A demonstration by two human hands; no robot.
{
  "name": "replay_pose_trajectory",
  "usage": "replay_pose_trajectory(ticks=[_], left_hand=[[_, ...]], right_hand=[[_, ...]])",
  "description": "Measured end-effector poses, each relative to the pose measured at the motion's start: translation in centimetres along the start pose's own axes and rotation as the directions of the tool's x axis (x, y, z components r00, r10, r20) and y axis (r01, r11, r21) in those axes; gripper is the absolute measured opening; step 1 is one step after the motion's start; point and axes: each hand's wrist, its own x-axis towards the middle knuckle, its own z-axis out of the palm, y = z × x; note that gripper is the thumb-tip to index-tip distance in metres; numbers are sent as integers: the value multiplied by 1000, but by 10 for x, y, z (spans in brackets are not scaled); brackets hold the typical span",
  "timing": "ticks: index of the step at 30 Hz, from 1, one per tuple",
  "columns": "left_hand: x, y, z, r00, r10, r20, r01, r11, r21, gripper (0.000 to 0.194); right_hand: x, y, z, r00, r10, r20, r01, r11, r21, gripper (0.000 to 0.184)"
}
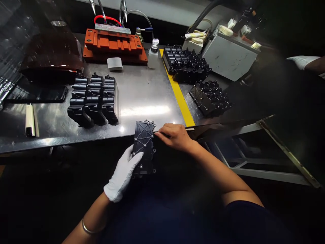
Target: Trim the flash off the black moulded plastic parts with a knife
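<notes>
My left hand (123, 173), in a white glove, grips a flat black moulded plastic part (144, 142) from below and holds it just past the front edge of the steel table (142, 112). My bare right hand (174, 137) is shut on a thin pale stick-like tool (190, 129). The tool's tip pokes out past my fingers and touches the part's upper right edge. The lower end of the part sits in shadow.
Rows of black parts (92, 100) stand at the table's left. More lie in piles (186, 64) beyond a yellow tape line (179, 95). At the back are an orange fixture (113, 44), a dispenser bottle (153, 54) and a grey metal box (230, 56). A co-worker's white sleeve (302, 61) shows far right.
</notes>
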Motion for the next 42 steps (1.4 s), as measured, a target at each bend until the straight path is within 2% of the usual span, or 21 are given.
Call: replay_pose_trajectory(ticks=[4, 8, 14, 17, 21, 30, 34, 38, 42], left_hand=[[0, 1, 1, 1000, 3, -7, -3, 1000, 16, 62], [0, 2, 0, 1000, -6, -26, 6, 1000, -5, 63], [-1, 5, -4, 999, -29, 17, 30, 999, -30, 65], [-2, 8, -5, 1000, -17, 23, 18, 1000, -7, 62], [-1, 7, -6, 999, -7, 32, 7, 1000, -4, 62], [3, 2, -9, 998, -9, 59, 11, 1000, -26, 60], [4, 3, -8, 999, -4, 51, 6, 999, -34, 61], [5, 0, -8, 999, 4, 54, -2, 999, -44, 61], [4, 0, -6, 999, 31, 22, -30, 999, -24, 60]], right_hand=[[1, 2, 3, 997, -65, -51, 64, 998, -16, 32], [0, 3, 3, 994, -65, -93, 63, 997, -33, 31], [9, 12, -5, 981, -196, -1, 195, 976, 93, 31], [17, 17, -7, 967, -251, 45, 248, 966, 78, 30], [21, 17, -7, 977, -209, 48, 209, 978, 10, 31], [12, 12, -4, 981, -194, 2, 194, 980, 36, 32], [12, 10, -4, 987, -162, 3, 162, 986, -43, 34], [12, 9, -5, 983, -182, 11, 183, 982, -45, 34], [11, 7, -2, 992, -126, -19, 124, 990, -73, 34]])
